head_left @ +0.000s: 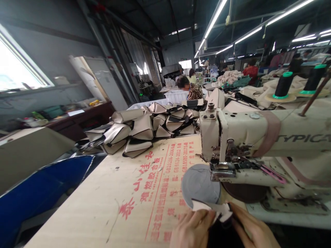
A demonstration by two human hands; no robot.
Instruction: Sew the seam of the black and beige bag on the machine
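Note:
A beige fabric piece with black edging [218,208] is held between my two hands at the bottom of the view. My left hand [193,227] has its fingers closed on the piece's left part. Around its right end are the fingers of my right hand [249,227], also closed. The lower part of what I hold is dark and runs out of the frame. Just beyond my hands stand a grey round disc [200,186] and a beige sewing machine [240,137], apart from the piece. Small pink-handled tweezers or snips [274,174] lie on the machine's arm.
Several beige pouches with black edging [141,127] are heaped at the back of the plywood table [103,199]. A blue container [49,193] stands at left. Black thread cones [283,85] stand behind the machine. A person [193,91] sits farther back.

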